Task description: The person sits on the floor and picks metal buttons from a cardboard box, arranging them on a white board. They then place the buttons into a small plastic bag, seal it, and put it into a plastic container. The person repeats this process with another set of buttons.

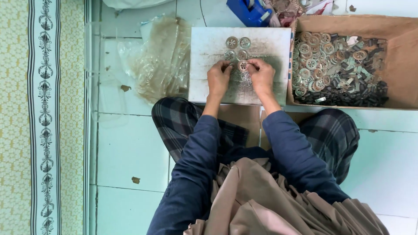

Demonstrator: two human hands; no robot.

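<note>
**Five round pieces on the board, a full box beside it**

You sit cross-legged on a pale tiled floor (130, 152), looking down at a worn white board (204, 65) that lies in front of your knees. Both of your hands meet at the middle of the board. Your left hand (218, 80) and right hand (262, 77) each pinch narrowly, fingertips together, on one small round metal disc (242, 66) that rests on the board between them.

Just above it lie four more discs (237, 48) of the same kind, set close together in two pairs, so the board carries five in all. These four seem finished and set aside; the fifth is the one in hand.

To your right, touching the board's edge, stands one open cardboard box (405, 65). It holds a dense heap of loose parts (335, 69): pale round discs toward the left and small dark pieces toward the right, too many to count. Judged from that heap, most of the work remains.

To the left of the board lies one crumpled clear plastic bag (159, 56). One blue tape dispenser (250, 11) sits above the board.
</note>
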